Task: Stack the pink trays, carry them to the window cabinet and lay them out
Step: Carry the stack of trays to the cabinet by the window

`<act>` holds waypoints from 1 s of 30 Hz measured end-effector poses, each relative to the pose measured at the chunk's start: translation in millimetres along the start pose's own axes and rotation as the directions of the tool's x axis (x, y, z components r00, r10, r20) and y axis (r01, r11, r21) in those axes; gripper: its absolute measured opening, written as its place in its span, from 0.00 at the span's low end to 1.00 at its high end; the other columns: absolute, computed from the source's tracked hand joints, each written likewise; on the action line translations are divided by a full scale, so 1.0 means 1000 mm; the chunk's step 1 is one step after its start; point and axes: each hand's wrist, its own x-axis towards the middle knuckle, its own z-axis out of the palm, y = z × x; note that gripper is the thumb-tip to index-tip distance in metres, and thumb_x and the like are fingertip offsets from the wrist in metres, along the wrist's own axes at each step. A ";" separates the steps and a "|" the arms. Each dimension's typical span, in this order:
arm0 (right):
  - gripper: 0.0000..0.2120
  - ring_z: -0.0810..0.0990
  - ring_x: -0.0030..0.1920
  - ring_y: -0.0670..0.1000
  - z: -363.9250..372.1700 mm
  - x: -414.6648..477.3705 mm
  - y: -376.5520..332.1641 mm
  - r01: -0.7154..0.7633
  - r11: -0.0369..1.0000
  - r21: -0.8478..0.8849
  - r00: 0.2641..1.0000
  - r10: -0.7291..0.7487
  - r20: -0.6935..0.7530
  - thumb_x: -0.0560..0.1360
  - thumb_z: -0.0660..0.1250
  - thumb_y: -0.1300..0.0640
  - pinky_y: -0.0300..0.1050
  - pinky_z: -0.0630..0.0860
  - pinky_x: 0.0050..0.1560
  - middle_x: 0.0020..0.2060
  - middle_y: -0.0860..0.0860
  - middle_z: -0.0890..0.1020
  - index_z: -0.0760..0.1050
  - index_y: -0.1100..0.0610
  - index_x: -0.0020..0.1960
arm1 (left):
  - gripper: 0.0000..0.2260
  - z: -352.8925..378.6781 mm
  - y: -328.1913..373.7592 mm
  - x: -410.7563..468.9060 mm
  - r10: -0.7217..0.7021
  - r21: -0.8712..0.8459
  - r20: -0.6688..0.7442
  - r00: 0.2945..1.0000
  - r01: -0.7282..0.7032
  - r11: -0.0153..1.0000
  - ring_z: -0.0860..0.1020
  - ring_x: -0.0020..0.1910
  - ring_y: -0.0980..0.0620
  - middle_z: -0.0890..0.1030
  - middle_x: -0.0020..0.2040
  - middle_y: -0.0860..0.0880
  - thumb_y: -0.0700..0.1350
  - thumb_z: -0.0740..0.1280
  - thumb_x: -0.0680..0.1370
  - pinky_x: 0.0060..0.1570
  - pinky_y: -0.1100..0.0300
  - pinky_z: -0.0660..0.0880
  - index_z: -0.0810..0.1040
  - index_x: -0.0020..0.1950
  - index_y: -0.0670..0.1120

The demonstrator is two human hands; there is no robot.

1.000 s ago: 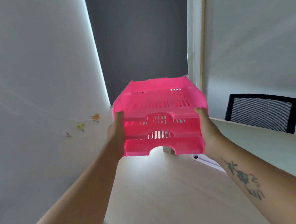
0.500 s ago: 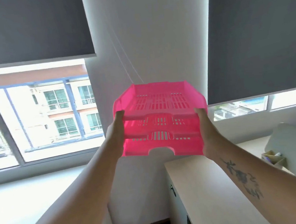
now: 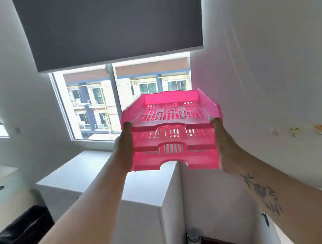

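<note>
While both arms reach forward, the left hand (image 3: 123, 145) clamps the left side of the trays (image 3: 172, 132) and the right hand (image 3: 223, 145) clamps the right side, thumbs up along the near corners and the other fingers hidden behind or under the pink plastic. The three trays sit stacked, held level in the air at about chest height, touching nothing but the hands. Below and just beyond them stands a white cabinet (image 3: 143, 187), its top bare where it shows, set under the window (image 3: 102, 104). A grey blind (image 3: 110, 23) covers the window's upper part. A black bag (image 3: 20, 232) lies low on the left.

Half a second ago the stack hung before a white pillar between two windows, with a worktop below on the right; now the view has swung so that the window and cabinet lie straight ahead, and the grip is unchanged.
</note>
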 end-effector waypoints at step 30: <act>0.18 0.86 0.46 0.66 0.366 0.164 0.216 0.021 0.988 0.152 0.987 0.004 -0.160 0.77 0.62 0.38 0.73 0.80 0.43 0.51 0.62 0.85 0.79 0.48 0.58 | 0.26 -0.326 -0.086 0.322 -0.180 0.011 -0.066 0.981 0.182 0.983 0.85 0.45 0.38 0.87 0.48 0.41 0.65 0.61 0.71 0.45 0.36 0.81 0.82 0.57 0.48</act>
